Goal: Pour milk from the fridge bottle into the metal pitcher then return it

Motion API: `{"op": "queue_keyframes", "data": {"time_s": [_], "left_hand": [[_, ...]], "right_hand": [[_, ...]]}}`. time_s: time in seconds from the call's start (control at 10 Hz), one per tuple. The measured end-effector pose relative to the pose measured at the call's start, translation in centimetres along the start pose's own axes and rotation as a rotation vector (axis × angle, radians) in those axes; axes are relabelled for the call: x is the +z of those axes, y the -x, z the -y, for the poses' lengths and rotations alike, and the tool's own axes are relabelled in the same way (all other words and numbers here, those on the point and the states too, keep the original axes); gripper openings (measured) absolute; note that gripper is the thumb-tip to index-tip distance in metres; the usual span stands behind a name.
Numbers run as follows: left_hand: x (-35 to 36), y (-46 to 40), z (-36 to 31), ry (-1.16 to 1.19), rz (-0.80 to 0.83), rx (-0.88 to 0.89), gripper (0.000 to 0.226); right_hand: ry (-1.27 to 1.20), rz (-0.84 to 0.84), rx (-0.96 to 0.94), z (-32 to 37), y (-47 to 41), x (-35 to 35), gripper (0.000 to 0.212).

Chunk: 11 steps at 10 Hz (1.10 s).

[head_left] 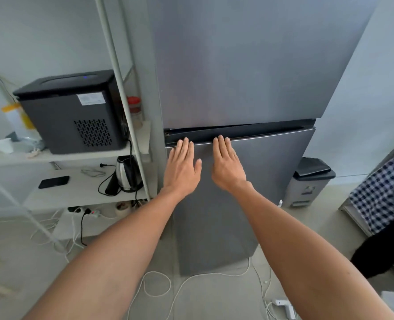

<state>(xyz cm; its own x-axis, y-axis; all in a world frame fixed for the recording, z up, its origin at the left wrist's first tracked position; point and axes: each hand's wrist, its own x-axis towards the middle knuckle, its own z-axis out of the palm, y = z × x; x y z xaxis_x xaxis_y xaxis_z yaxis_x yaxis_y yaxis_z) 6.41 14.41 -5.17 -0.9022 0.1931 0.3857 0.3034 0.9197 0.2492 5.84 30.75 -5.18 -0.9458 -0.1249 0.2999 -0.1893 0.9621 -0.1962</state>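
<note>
Grey walls and a pale floor frame a tall steel fridge [237,65] filling the head view from 12 o'clock down past centre. At 9 o'clock a white shelf [80,155] carries a black appliance [71,112], with a kettle [128,173] one level below it; a bin [311,181] stands at 3 o'clock beside the fridge.

Both doors look shut. The left hand [182,167] and right hand [228,165] lie flat, side by side, on the lower door [272,181], fingers spread and straight, tips touching the recessed handle strip at its top edge. Neither grip pinches or holds anything.

The bottle and the pitcher are not in view; the bottle is presumably inside the fridge, though nothing shows which compartment. By my reading the task is either at its very start, before the door is pulled open, or at its very end, pressing the door closed; the view cannot settle which.

The fridge stands upright, its long axis running 12 to 6 o'clock, front facing the person. The handle strip runs 9 to 3 o'clock.
</note>
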Motion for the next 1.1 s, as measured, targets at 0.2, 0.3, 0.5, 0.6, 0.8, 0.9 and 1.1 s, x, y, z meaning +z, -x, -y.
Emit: {"op": "queue_keyframes", "data": {"time_s": [0.2,0.3,0.5,0.6,0.8,0.9,1.1], "left_hand": [[-0.5,-1.9,0.7,-0.027,0.094,-0.034,0.065],[-0.6,-2.6,1.1,-0.027,0.124,-0.039,0.065],[-0.8,-3.3,1.9,-0.017,0.127,-0.011,0.064],[-0.7,-3.2,1.9,-0.024,0.127,0.001,0.064],[-0.9,-3.4,2.1,-0.023,0.122,0.013,0.063],[-0.9,-3.6,2.1,-0.009,0.116,0.016,0.064],[-0.2,-1.5,2.5,0.217,0.002,0.067,0.063]], "right_hand": [[0.05,0.087,-0.002,0.1,-1.7,-0.4,0.078],[0.031,0.109,0.007,0.2,-2.4,-0.4,0.079],[0.04,0.106,0.02,0.4,-2.7,-0.1,0.084],[0.061,0.114,0.022,0.4,-2.7,-0.1,0.083],[0.058,0.119,0.016,0.3,-2.7,-0.3,0.085],[-0.051,0.083,0.036,0.4,-2.6,-0.8,0.083],[-0.527,-0.308,0.252,1.1,0.2,-2.1,0.048]]}}
